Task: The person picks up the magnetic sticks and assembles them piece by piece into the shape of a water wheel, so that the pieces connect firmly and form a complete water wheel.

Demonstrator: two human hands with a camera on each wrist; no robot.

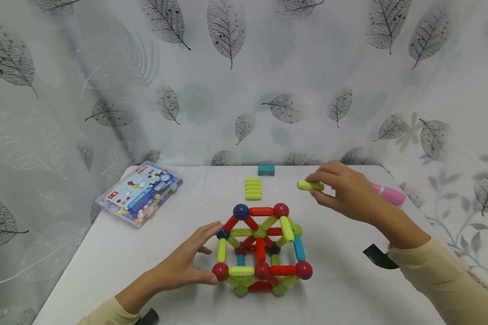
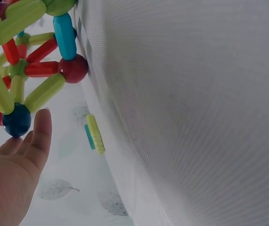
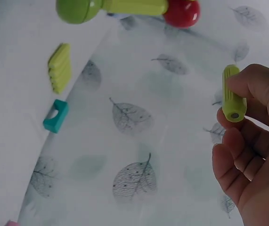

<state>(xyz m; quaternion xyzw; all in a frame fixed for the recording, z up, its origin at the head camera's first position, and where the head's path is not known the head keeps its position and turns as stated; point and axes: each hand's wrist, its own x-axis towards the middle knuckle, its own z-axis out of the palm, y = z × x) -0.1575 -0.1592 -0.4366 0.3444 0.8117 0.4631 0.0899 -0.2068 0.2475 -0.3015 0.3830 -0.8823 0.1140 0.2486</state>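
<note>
A frame of magnetic rods and balls stands on the white table, in red, lime green and blue. My left hand is at its left side with fingers fairly straight; the fingertips reach the dark blue ball and the thumb lies by a red ball. Up and to the right of the frame, my right hand pinches a lime green magnetic rod between thumb and fingers, in the air. One lime rod juts toward me from the upper red ball.
Several lime rods lie in a row behind the frame, with a teal block beyond them. A clear plastic box with a printed sheet lies back left. Some pink object shows behind my right wrist. A leaf-patterned curtain hangs behind.
</note>
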